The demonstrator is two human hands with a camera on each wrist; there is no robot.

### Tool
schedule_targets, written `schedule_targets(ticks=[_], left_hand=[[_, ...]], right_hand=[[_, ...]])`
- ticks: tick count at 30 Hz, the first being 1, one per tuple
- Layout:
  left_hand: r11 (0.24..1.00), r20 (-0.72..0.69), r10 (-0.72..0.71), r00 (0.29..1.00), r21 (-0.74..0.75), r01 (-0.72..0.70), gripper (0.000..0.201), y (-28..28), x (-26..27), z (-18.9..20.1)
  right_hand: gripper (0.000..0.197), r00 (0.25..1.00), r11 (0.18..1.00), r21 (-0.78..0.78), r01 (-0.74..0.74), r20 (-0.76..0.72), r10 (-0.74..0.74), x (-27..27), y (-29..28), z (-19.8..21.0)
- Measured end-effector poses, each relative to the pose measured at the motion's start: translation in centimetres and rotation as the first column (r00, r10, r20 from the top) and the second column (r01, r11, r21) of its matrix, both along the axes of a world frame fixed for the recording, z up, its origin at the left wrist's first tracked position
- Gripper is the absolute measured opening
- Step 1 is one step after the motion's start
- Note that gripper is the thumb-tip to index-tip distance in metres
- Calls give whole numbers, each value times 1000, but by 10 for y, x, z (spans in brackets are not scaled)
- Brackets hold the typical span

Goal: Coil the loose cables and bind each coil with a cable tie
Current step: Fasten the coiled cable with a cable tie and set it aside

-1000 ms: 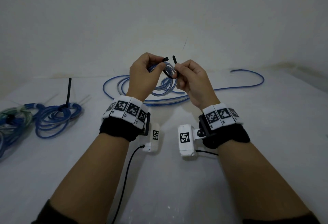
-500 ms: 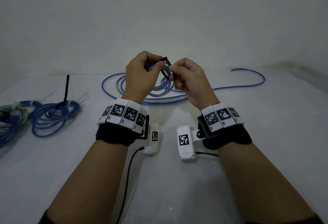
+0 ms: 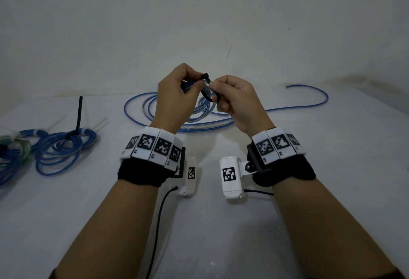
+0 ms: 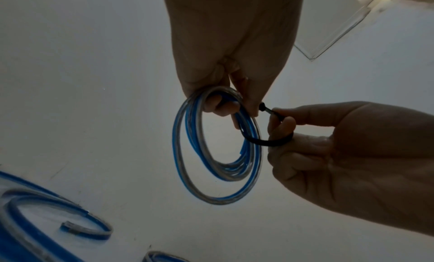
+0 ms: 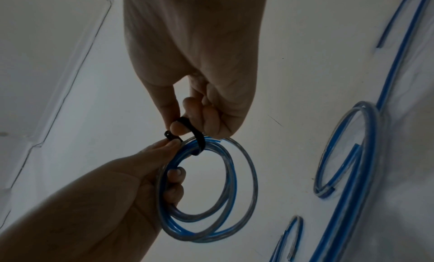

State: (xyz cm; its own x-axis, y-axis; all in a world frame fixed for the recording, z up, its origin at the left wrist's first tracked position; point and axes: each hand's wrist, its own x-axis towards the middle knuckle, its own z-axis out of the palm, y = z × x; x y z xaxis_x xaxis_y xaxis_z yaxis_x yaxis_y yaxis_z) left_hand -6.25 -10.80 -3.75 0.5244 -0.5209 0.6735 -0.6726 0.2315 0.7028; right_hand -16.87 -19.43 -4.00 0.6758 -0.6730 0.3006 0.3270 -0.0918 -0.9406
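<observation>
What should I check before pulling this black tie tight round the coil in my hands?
1. Left hand grips the blue coil: ok.
2. Black cable tie looped round the coil's strands: ok.
3. Right hand pinches the tie's strap: ok.
4. Tie tip threaded through its head: cannot tell, fingers cover it.
5. All turns inside the loop: cannot tell.
6. Coil lifted free of the loose cable on the table: ok.

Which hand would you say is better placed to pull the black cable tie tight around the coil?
Right hand: it pinches the cable tie strap, while the left hand holds the coil.
</observation>
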Motion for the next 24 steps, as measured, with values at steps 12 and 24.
schedule_targets(ticks=[12, 24], left_hand=[[995, 211, -10, 977, 96, -11, 4, 6, 8, 6], [963, 223, -143, 964, 254, 84, 14, 15, 10, 12]], right_hand=[[13, 999, 999, -52, -17, 42, 19, -1, 5, 4], [17, 973, 975, 94, 200, -136, -186, 20, -12, 26]])
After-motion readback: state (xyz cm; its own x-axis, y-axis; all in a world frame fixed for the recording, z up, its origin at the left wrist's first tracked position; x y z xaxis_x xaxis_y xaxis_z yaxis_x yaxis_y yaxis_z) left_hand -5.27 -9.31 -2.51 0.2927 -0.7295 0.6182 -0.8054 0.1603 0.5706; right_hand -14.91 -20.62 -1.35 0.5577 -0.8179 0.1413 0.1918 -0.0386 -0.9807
